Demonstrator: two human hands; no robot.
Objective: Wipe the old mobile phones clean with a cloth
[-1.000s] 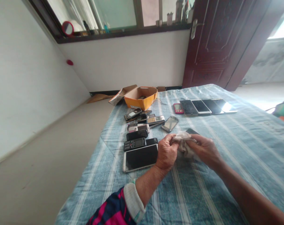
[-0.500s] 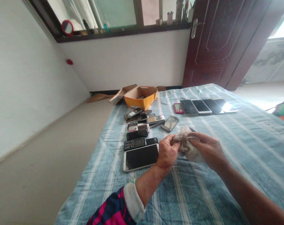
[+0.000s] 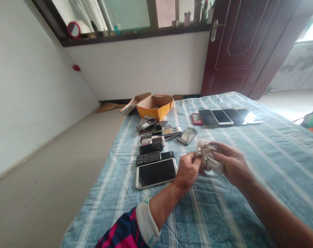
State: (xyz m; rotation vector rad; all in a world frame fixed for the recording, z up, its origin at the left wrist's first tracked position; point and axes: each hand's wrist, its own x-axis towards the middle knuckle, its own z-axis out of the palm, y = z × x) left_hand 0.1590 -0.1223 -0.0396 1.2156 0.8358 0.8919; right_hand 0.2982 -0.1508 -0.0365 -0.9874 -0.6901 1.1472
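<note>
A crumpled whitish cloth [image 3: 210,162] is bunched up between my two hands, held above the striped bedspread. My left hand [image 3: 189,170] is closed, its thumb and fingers pinching the left side of the cloth. My right hand [image 3: 232,163] grips the right side, thumb and fingers pressed into the folds. Whether anything lies wrapped inside is hidden. Just beyond the hands lies a grey touchscreen phone [image 3: 187,136]. Left of my left hand, a large white phone with a black screen [image 3: 156,173] lies flat, close to my wrist.
Several older keypad phones [image 3: 148,158] lie in a column on the blue striped bedspread [image 3: 210,213]. An open orange cardboard box [image 3: 155,113] stands behind them. At the back right, a pink phone [image 3: 197,119] adjoins a row of several smartphones [image 3: 222,117]. A dark red door [image 3: 234,51] stands beyond.
Both hands have shifted slightly to the right with the cloth, and its folds have changed. A dark edge seen behind the cloth earlier is now hidden. The phones and box have not moved.
</note>
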